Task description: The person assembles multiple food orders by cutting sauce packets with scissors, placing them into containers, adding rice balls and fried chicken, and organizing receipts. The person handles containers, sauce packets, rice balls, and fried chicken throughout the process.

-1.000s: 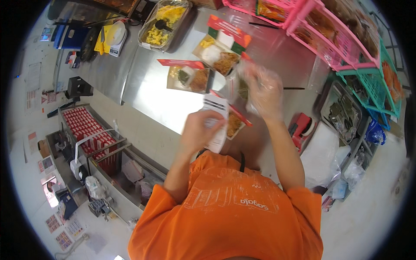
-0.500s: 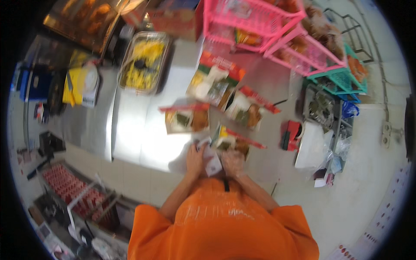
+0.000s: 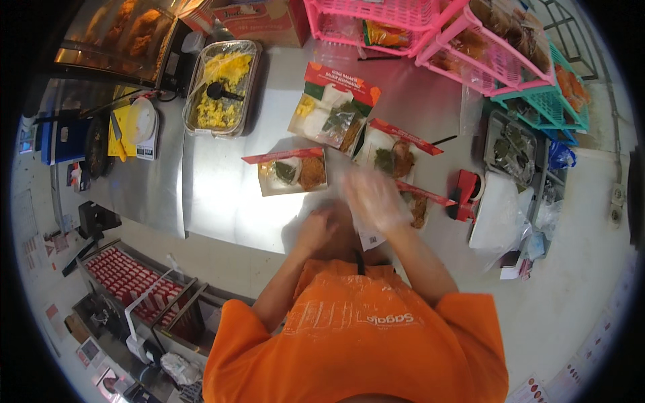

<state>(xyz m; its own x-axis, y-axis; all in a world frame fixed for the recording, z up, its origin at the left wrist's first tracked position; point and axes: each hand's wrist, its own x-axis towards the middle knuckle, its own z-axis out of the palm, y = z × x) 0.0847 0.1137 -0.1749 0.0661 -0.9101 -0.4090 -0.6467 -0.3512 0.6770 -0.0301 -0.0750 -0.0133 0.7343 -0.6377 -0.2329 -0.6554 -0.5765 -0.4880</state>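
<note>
My left hand (image 3: 318,230), bare, is closed in a loose curl at the counter's near edge; whatever its fingers hold, if anything, is hidden. My right hand (image 3: 377,200), in a clear plastic glove, is raised over the counter and blurred by motion. A white printed paper packet (image 3: 369,238) shows below its palm; I cannot tell whether the hand grips it. Beyond my hands lie open food boxes with red lid flaps: a left box (image 3: 293,176) with fried chicken, a large box (image 3: 330,117) with rice, a right box (image 3: 388,153), and a near box (image 3: 418,205) partly covered by my right hand.
A foil tray (image 3: 222,87) of yellow food holds a black spoon. Pink baskets (image 3: 463,50) and a green basket (image 3: 547,101) stand far right. A red tape dispenser (image 3: 463,195) sits beside white sheets (image 3: 495,211). Left are a knife (image 3: 118,137) and a yellow board (image 3: 126,121).
My right hand has risen up and away from my body, across the near box. My left hand has shifted slightly right and no longer shows the white packet at its fingers.
</note>
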